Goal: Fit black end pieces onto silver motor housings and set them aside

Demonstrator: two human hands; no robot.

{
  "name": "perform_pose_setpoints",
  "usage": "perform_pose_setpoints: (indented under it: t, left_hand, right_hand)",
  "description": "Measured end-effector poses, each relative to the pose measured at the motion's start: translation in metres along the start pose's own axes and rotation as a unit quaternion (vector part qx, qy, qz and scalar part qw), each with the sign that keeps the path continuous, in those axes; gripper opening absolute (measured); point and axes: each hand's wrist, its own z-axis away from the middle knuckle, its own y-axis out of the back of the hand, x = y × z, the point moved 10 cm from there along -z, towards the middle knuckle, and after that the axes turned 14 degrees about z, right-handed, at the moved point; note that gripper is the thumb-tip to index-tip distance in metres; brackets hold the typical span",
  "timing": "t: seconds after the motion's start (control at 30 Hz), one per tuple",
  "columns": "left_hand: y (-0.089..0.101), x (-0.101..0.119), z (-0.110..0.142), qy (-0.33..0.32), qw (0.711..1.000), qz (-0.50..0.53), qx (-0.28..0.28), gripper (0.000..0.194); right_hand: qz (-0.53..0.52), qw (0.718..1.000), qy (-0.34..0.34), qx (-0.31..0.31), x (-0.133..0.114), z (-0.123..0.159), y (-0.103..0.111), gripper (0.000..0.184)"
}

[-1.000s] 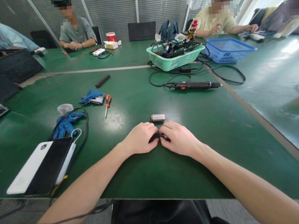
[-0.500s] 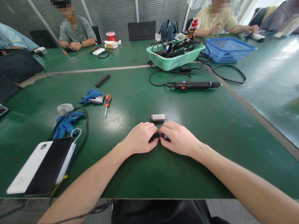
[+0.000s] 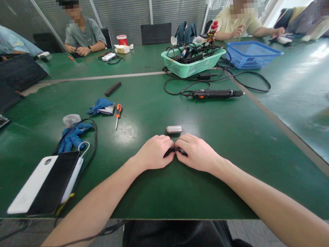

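My left hand [image 3: 157, 152] and my right hand [image 3: 195, 151] meet at the fingertips, low over the green table [image 3: 147, 194]. Both are closed around a small dark part [image 3: 169, 151]. Fingers cover most of it, so its kind does not show. A darker end of it shows beneath my right fingers. Just beyond my fingertips a short silvery metal cylinder [image 3: 174, 130] lies on its side, touched by neither hand. Farther left lies an orange-handled screwdriver [image 3: 118, 114].
At left are a white phone-like device [image 3: 33, 185], blue gloves [image 3: 72, 138] and a dark bar [image 3: 112, 89]. A corded electric screwdriver [image 3: 213, 94] lies before a green basket [image 3: 194, 65] of tools and cables. Beside that stands a blue basket [image 3: 251, 56]. Several people sit around the table.
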Motion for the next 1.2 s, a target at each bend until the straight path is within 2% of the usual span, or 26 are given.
perform_pose_setpoints:
  t: [1.2]
  left_hand:
    - [0.0032,0.0026,-0.0003,-0.003,1.000,-0.009,0.005,0.011]
  right_hand:
    - [0.006,1.000,-0.001,0.000,0.0000,-0.0009,0.0017,0.005]
